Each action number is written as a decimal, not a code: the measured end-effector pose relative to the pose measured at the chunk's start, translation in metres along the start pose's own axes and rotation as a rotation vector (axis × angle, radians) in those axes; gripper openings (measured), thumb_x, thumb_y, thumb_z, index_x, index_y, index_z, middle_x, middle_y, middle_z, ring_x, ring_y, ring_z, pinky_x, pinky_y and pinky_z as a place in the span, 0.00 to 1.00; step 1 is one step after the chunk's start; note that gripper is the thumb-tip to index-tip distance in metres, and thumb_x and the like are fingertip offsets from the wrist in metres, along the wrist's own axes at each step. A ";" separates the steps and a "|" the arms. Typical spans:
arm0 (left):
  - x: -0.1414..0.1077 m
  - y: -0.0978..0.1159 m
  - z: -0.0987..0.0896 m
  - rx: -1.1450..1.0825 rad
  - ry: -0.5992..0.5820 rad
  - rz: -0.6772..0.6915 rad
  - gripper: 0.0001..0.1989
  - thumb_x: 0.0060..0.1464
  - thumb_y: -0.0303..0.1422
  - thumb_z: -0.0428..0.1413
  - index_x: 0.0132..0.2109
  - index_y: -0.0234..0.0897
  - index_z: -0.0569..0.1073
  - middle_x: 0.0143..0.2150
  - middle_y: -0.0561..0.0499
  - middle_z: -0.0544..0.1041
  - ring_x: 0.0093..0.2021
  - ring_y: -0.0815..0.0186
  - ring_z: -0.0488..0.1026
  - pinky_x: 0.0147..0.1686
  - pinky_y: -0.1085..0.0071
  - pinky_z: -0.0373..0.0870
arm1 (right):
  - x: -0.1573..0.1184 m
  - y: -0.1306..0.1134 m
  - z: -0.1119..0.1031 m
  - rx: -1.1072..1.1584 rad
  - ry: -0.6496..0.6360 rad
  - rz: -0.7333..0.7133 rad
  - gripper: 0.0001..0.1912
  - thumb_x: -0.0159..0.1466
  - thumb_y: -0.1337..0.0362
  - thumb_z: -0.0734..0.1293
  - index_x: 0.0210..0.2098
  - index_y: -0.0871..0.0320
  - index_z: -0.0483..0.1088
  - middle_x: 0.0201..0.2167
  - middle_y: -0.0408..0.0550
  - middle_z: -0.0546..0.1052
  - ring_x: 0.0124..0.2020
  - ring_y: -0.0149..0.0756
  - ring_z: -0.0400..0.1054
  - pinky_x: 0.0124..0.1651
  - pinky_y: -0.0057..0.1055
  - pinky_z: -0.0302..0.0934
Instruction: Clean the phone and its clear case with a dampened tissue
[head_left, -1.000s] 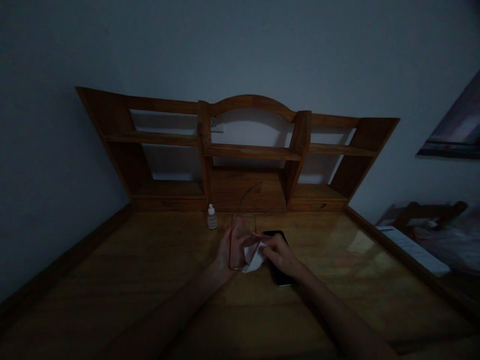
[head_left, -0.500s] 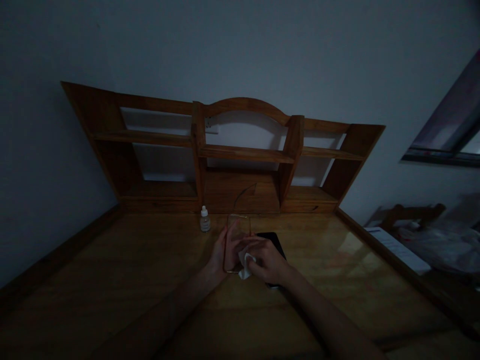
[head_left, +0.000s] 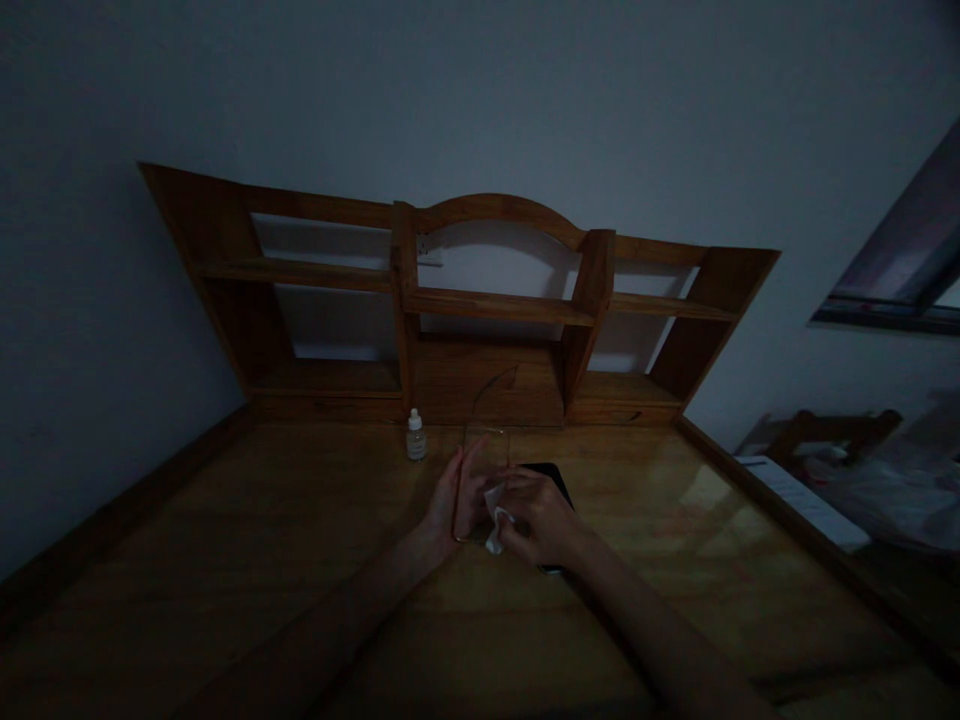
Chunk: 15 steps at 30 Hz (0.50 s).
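A clear phone case [head_left: 486,450] with thin edges is held up over the desk by my left hand [head_left: 448,500], whose fingers show through it from behind. My right hand [head_left: 538,515] pinches a crumpled white tissue [head_left: 496,520] against or close to the inner face of the case. Partly under my right hand lies a black phone [head_left: 551,478] on the desk. Left of the case stands a small clear dropper bottle [head_left: 416,440] with a white top.
A wooden shelf unit [head_left: 495,308] runs along the back of the wooden desk [head_left: 300,520]. Beyond the desk's right rim are a white box [head_left: 802,495], a chair back [head_left: 836,430] and plastic bags [head_left: 907,495]. The room is dim.
The view has shifted slightly, moving everything a little to the right. Both hands keep their hold, and the tissue has moved slightly on the case.
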<state>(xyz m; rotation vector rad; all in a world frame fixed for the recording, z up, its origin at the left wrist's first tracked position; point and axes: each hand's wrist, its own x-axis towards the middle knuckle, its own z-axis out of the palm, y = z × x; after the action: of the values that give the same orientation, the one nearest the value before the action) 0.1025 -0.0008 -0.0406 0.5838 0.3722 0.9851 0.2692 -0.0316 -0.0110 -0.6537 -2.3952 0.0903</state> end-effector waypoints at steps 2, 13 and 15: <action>-0.001 -0.001 0.002 0.019 0.009 0.003 0.30 0.61 0.48 0.44 0.68 0.48 0.52 0.42 0.45 0.78 0.32 0.61 0.76 0.28 0.68 0.69 | 0.000 0.001 -0.001 0.003 -0.004 0.000 0.07 0.59 0.69 0.61 0.30 0.54 0.71 0.31 0.46 0.79 0.38 0.38 0.74 0.57 0.42 0.62; -0.004 -0.003 0.011 0.040 0.032 -0.067 0.30 0.60 0.47 0.46 0.67 0.45 0.57 0.31 0.50 0.75 0.28 0.65 0.72 0.28 0.71 0.66 | -0.003 0.009 -0.006 -0.059 0.025 0.042 0.09 0.62 0.67 0.61 0.32 0.55 0.73 0.31 0.48 0.78 0.38 0.39 0.73 0.53 0.41 0.64; -0.002 -0.005 0.010 0.022 0.028 -0.063 0.30 0.61 0.46 0.46 0.67 0.44 0.57 0.34 0.48 0.76 0.31 0.64 0.73 0.31 0.70 0.67 | -0.004 0.012 -0.007 -0.084 0.036 0.049 0.08 0.62 0.67 0.61 0.32 0.56 0.72 0.31 0.49 0.77 0.38 0.39 0.72 0.52 0.41 0.64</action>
<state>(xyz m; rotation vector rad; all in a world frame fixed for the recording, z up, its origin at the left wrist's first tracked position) 0.1097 -0.0077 -0.0355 0.5757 0.4247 0.9302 0.2813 -0.0239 -0.0104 -0.7464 -2.3588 -0.0010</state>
